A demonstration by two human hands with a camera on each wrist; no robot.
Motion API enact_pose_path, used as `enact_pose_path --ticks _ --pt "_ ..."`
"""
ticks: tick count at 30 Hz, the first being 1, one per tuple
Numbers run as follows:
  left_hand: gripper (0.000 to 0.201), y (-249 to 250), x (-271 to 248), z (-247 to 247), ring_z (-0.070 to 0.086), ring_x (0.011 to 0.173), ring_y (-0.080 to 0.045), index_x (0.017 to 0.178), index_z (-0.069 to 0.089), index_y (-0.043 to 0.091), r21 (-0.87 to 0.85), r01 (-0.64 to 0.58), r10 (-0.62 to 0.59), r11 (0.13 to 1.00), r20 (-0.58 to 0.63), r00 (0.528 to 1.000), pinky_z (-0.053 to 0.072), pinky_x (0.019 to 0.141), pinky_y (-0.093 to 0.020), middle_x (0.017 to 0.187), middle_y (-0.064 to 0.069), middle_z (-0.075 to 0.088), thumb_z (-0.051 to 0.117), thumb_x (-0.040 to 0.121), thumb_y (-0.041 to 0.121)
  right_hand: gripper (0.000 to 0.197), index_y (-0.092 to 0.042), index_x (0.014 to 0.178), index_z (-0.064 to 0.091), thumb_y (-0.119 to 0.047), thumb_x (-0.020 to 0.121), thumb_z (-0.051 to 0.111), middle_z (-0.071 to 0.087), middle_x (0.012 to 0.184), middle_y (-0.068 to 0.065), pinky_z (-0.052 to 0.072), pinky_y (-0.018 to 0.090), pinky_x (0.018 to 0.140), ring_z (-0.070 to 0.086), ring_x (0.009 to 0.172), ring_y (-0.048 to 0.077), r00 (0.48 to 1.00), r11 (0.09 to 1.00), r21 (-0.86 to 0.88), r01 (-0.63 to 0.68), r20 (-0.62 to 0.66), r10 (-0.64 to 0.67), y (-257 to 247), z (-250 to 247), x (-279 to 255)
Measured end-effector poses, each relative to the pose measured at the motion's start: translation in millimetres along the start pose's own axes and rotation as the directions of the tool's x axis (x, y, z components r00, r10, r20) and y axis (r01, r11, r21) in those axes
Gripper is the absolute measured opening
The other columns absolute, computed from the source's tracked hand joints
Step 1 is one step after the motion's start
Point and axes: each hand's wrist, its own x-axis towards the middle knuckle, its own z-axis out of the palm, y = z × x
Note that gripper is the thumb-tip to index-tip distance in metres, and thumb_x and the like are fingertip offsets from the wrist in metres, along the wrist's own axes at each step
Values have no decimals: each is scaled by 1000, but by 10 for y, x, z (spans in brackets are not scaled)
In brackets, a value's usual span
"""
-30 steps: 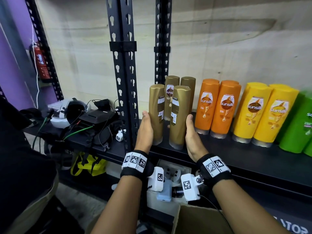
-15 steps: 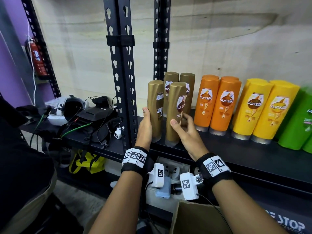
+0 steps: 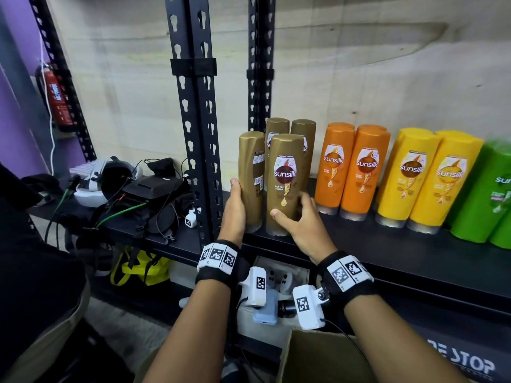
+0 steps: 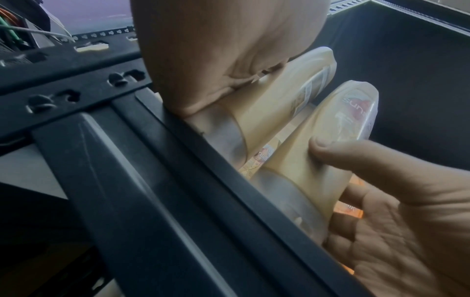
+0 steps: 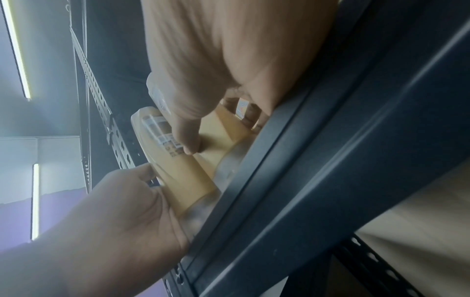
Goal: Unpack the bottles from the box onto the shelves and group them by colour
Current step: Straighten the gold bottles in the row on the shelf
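Note:
Four gold bottles stand at the left end of the black shelf [image 3: 387,252]. My left hand [image 3: 235,208] holds the front-left gold bottle [image 3: 251,181], thumb at its front edge and fingers hidden behind it. My right hand [image 3: 298,219] grips the front-right gold bottle [image 3: 286,183], thumb across the front and fingers round its right side; its label faces me. In the left wrist view my left palm [image 4: 216,50] lies on the front-left bottle [image 4: 274,104]. In the right wrist view my right thumb [image 5: 188,136] presses the front-right bottle [image 5: 223,128].
Orange bottles [image 3: 351,170], yellow bottles [image 3: 425,178] and green bottles [image 3: 489,194] stand in colour groups to the right. A black upright post [image 3: 199,134] rises just left of my left hand. A headset and cables [image 3: 110,181] crowd the left shelf. The cardboard box [image 3: 326,360] sits below.
My right hand went from flat against the front-right gold bottle's side to gripping it, and turned it so the label faces front. My left hand stayed on the front-left bottle.

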Motion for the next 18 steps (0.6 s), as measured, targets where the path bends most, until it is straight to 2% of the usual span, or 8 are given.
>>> enact_pose_path --ticks 3,7,9,11,12,14,16,18 --pt "64 -8 12 -11 74 103 -16 97 77 46 14 -1 1 1000 1 1000 55 99 -51 105 6 78 33 78 89 63 -23 135 45 -40 85 80 54 135 1 47 40 109 55 125 15 1000 1000 -19 5 -13 -6 10 2 -4" --pt "64 -14 32 -36 73 102 -12 96 77 49 43 0 0 999 3 1000 56 97 -47 104 9 78 33 74 91 60 -27 130 44 -40 84 81 59 133 -3 49 39 107 57 122 12 1000 1000 -13 22 -19 -22 11 7 -9" --pt "64 -17 35 -45 74 101 -12 97 77 48 46 3 -3 999 2 1000 60 89 -44 104 9 78 34 75 91 59 -31 129 42 -39 85 80 60 132 -4 50 39 106 58 121 12 1000 1000 -17 21 -8 -21 15 9 -13" --pt "66 -12 28 -53 74 97 -11 100 76 46 58 -2 2 998 4 1000 63 74 -36 104 8 78 34 75 91 60 -32 131 41 -37 85 79 59 133 -2 50 41 106 58 121 15 1000 1000 -29 1 7 -1 25 10 -8" --pt "69 -9 21 -52 74 98 -10 103 76 44 62 -8 7 998 7 1000 62 72 -34 105 8 78 34 75 91 60 -33 133 40 -36 86 77 58 133 -1 50 43 107 58 122 17 1000 999 -33 -14 14 15 29 7 -6" --pt "77 -14 18 -43 71 108 -13 116 72 39 66 -26 25 997 15 1000 60 86 -38 114 8 76 34 74 92 60 -35 134 39 -36 86 75 57 133 0 48 45 107 56 123 18 999 999 -37 -37 26 38 35 1 1" --pt "87 -30 16 -32 64 122 -17 132 63 35 76 -61 59 995 22 998 49 106 -48 129 6 70 32 75 93 58 -36 132 38 -34 86 73 58 131 -1 48 43 107 57 122 17 999 999 -30 -37 30 38 34 2 0" --pt "91 -53 8 -25 58 129 -20 137 58 35 91 -94 93 991 17 996 43 111 -53 137 4 64 33 74 95 55 -37 130 39 -31 87 72 60 129 -6 50 39 105 59 118 11 999 1000 -4 -29 29 30 27 7 -8"
